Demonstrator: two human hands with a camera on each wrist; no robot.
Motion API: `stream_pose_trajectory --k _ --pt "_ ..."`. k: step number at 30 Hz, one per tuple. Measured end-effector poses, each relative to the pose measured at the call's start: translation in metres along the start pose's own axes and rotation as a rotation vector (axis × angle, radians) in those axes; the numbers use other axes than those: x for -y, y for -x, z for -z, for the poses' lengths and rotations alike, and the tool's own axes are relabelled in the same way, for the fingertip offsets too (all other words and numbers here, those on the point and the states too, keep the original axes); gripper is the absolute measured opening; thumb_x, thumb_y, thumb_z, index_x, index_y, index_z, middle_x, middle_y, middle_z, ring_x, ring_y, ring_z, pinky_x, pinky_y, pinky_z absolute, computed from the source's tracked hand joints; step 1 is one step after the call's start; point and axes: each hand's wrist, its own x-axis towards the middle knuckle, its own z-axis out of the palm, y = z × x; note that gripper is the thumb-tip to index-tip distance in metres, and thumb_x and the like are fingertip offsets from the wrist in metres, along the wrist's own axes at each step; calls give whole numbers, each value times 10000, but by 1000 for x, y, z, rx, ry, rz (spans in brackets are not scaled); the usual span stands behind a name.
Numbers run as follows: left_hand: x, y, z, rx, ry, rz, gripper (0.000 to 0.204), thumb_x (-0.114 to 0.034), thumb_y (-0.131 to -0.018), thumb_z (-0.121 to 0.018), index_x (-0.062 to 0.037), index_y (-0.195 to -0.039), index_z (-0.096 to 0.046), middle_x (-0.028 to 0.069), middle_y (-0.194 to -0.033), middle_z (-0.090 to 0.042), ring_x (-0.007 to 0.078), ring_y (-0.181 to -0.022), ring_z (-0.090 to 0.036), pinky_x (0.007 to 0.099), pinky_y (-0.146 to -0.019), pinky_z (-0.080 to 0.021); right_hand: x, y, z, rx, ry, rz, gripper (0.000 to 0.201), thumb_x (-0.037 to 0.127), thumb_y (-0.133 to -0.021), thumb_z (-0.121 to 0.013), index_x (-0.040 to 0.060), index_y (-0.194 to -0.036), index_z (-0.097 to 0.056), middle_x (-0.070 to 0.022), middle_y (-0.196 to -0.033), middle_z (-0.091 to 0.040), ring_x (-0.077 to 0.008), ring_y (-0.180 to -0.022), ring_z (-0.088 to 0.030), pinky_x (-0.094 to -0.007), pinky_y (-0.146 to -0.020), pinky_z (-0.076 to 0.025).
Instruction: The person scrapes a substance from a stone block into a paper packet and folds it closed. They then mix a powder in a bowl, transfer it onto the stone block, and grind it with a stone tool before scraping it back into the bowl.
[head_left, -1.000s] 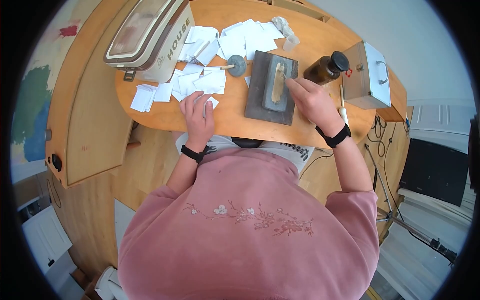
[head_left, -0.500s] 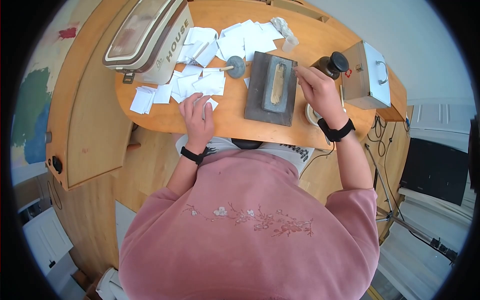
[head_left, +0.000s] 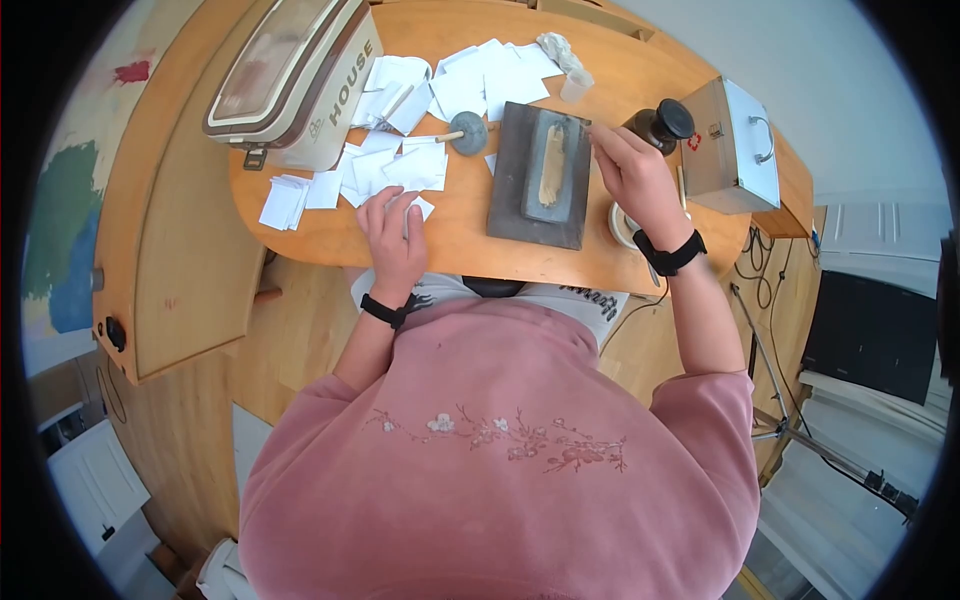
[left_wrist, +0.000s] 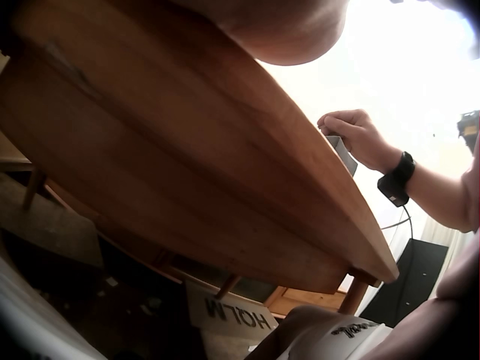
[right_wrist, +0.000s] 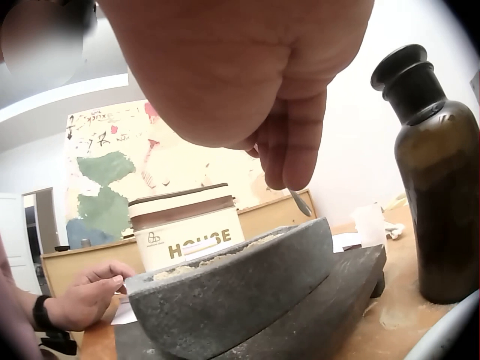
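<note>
pinching a thin metal scoop (right_wrist: 302,203), the right hand (head_left: 637,180) hangs near the far end of the grey trough (right_wrist: 232,296), just to its right. the trough lies on a dark slab (head_left: 508,172) at the table's near side, pale powder (head_left: 550,175) in its hollow. the left hand (head_left: 395,235) rests by paper slips (head_left: 425,165) to the left, fingers loosely bent; whether anything lies beneath them, one cannot tell. the scoop looks light, stiff and slick, best held high on its stem between 2 fingertips; the trough seems heavy, chippable stone, best lifted with 2 hands along its long sides.
</note>
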Motion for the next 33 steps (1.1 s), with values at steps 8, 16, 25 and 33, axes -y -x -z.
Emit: stream_pose_trajectory --k 8,16,25,33 --pt "-1 1 0 1 1 7 229 -117 -1076 -681 -54 -1277 -771 139 -1374 -676 360 -1283 -549 502 -1140 -403 -2 -2 -1 19 -4 10 234 8 -986 -756 23 -1219 -743 -174 -902 -686 -404 -793 -702 -477 -698 -571" --pt "0 1 -1 -2 1 9 230 -101 -1072 -686 -56 -1281 -771 132 -1371 -673 366 -1291 -542 508 -1140 -408 -6 -4 -6 -10 -51 25 219 6 -992 -755 18 -1211 -748 -175 -924 -708 -400 -823 -719 -466 -716 -585" --pt "-1 0 0 6 -6 3 224 -106 -1094 -666 -47 -1282 -774 143 -1381 -682 353 -1294 -541 482 -1124 -403 -5 0 -1 38 -37 24 219 -8 -1007 -740 0 -1226 -746 -183 -952 -720 -402 -843 -730 -459 -732 -590" --pt "1 1 1 32 5 13 232 -109 -1085 -670 -44 -1288 -761 148 -1383 -665 376 -1303 -527 514 -1150 -396 10 5 -6 37 74 62 248 -30 -985 -749 -7 -1232 -731 -186 -947 -710 -399 -821 -718 -468 -705 -578"
